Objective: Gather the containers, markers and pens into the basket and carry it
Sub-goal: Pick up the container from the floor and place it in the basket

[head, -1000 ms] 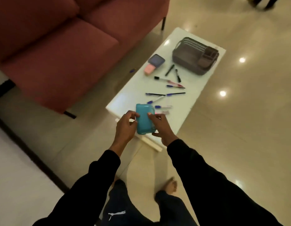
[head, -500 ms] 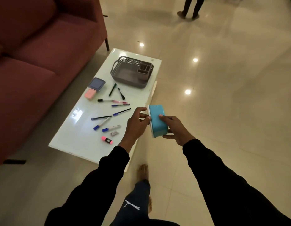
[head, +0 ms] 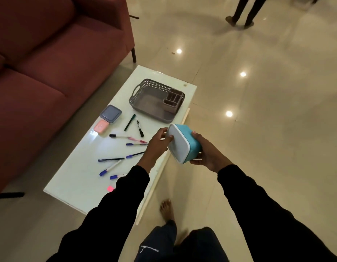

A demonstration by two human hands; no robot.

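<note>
I hold a teal container (head: 190,147) with a pale lid, tilted, beside the right edge of the white table (head: 84,178). My left hand (head: 156,144) grips its left side and my right hand (head: 207,152) its right side. The grey perforated basket (head: 145,93), with a small divided holder inside, stands at the table's far end, just beyond the container. A grey-lidded container (head: 111,113) and a small pink one (head: 101,126) lie on the table's left. Several pens and markers (head: 111,159) are scattered over the middle; a pink highlighter (head: 110,189) shows beside my left sleeve.
A dark red sofa (head: 50,63) runs along the table's left side. Glossy tiled floor (head: 258,129) spreads to the right. Another person's legs (head: 243,12) stand far off at the top. My bare foot (head: 166,208) is on the floor by the table's near right edge.
I have walked along the table's right side with the teal container in both hands. It has tilted so its pale lid faces me, and it is now closer to the basket.
</note>
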